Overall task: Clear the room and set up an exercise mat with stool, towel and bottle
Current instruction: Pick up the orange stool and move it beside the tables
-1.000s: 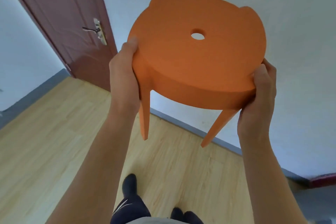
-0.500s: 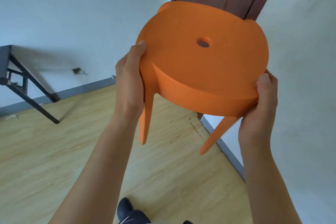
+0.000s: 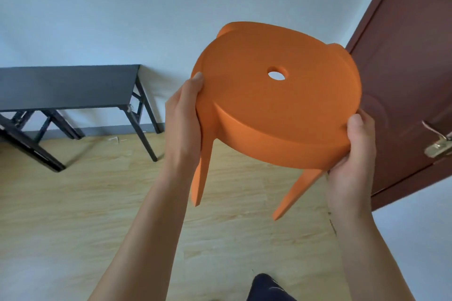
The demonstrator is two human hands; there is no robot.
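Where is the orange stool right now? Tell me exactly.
In the head view the orange stool is in the air right of centre, gripped at its seat rim by the left hand and right hand, in front of the brown door.

No text, label, brand, number or sign is legible. Surfaces checked:
- Seat of the orange stool (image 3: 269, 110), held between the left grip (image 3: 183, 120) and the right grip (image 3: 352, 151): plain.
- Brown door (image 3: 403, 68), right of the right grip: plain. Its metal handle plate (image 3: 437, 146) may carry a mark, but it is too small and blurred to tell.
- Black tabletop (image 3: 66, 85), left of the left grip: nothing readable.
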